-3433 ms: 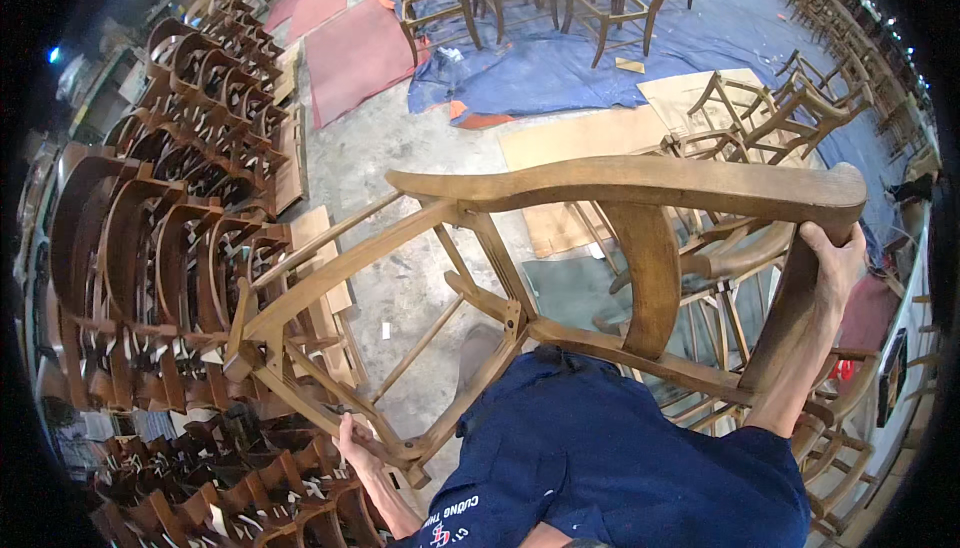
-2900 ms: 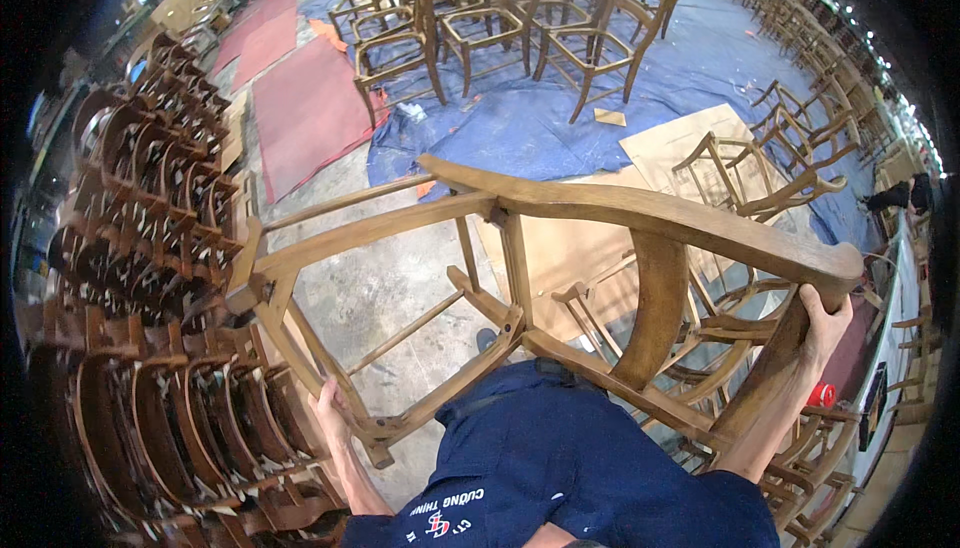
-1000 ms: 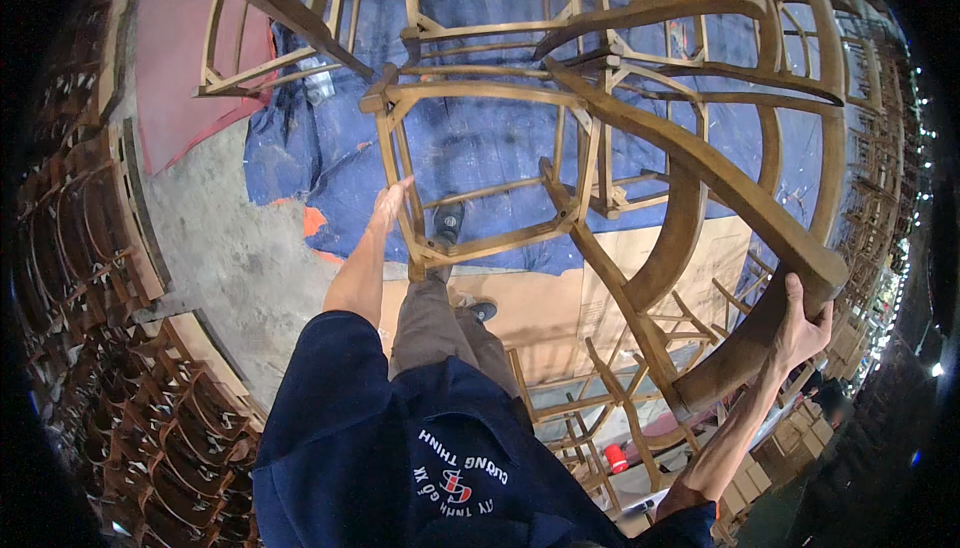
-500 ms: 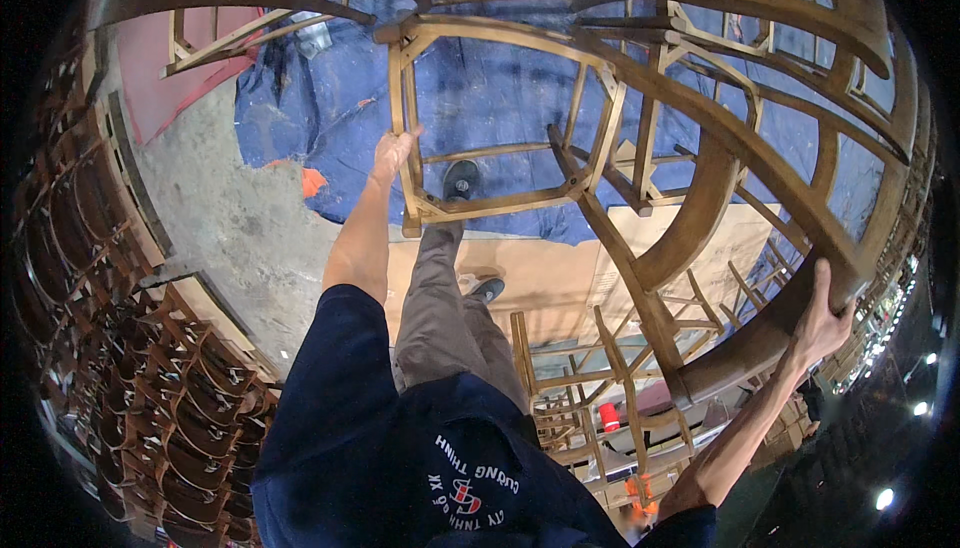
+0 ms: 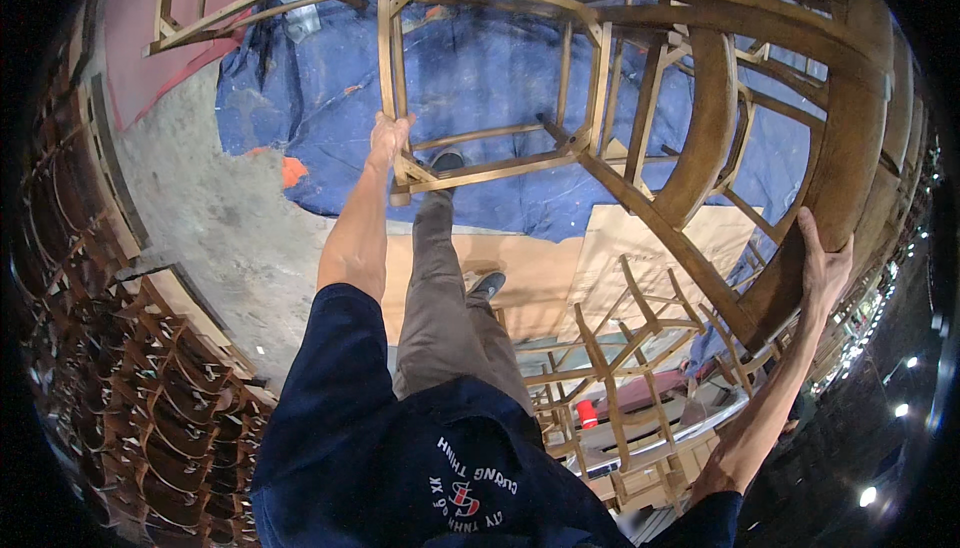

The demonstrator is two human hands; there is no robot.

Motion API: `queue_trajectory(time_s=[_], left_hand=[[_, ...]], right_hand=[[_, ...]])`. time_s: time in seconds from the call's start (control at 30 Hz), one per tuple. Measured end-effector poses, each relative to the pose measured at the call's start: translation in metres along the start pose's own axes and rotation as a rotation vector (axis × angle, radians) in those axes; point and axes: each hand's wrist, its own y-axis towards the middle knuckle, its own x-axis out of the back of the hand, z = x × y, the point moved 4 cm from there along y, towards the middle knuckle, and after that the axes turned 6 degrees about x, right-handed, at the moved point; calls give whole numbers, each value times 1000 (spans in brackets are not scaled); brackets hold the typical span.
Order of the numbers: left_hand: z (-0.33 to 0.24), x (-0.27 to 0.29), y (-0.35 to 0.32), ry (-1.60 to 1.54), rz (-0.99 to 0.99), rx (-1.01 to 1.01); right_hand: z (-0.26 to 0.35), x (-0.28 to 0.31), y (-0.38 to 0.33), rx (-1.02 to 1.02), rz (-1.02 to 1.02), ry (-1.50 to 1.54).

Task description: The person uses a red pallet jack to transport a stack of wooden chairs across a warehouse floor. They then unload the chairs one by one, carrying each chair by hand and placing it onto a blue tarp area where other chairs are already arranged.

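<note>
Both arms are stretched out ahead of the body, carrying a bare wooden chair frame (image 5: 640, 138) held up over the blue tarpaulin (image 5: 480, 78) on the floor. The left hand (image 5: 388, 140) reaches straight forward, arm nearly locked, and its fingers are curled tightly around a slim leg of the frame just above the joint where the lower rails meet. The right hand (image 5: 822, 266) is raised out to the side with the wrist bent back; its palm presses flat against the broad curved top rail, fingers laid together along the wood and the thumb seemingly hooked round the edge, though the fisheye bend makes that hard to be sure of.

The chair frame is unpadded, stained a warm mid-brown with a low sheen, built of thin square rails, a wide bowed back splat and a thick arched crest. Below the frame, the tarpaulin is wrinkled and dusty, lying over rough grey concrete (image 5: 210, 218) with a pale plywood sheet (image 5: 560, 278) at its near edge. Left of the tarpaulin, rows of stacked dark chair backs (image 5: 120, 368) run in a curve; more unfinished frames (image 5: 620, 378) stand under the right arm. The person wears a navy shirt (image 5: 400, 448) and grey trousers (image 5: 445, 298).
</note>
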Motion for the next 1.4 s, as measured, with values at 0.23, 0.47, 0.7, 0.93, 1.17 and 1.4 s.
queue_trajectory(time_s=[0.23, 0.47, 0.7, 0.93, 1.17, 1.4], left_hand=[[-11, -2, -50, -3, 40, -87], [-26, -18, -115, 138, 188, 96], [39, -44, -220, 171, 125, -133], [163, -88, -359, 64, 25, -114], [267, -101, -516, -355, -76, 99], [406, -154, -604, -623, -131, 283]], right_hand=[[-51, -2, -37, -22, -63, -58], [-81, 1, -17, -46, -70, -27], [-85, 18, -17, 41, -92, -187], [-105, 40, -25, 249, -101, -27], [-132, 54, -64, 263, -61, 96], [-125, 44, -44, 283, -19, -2]])
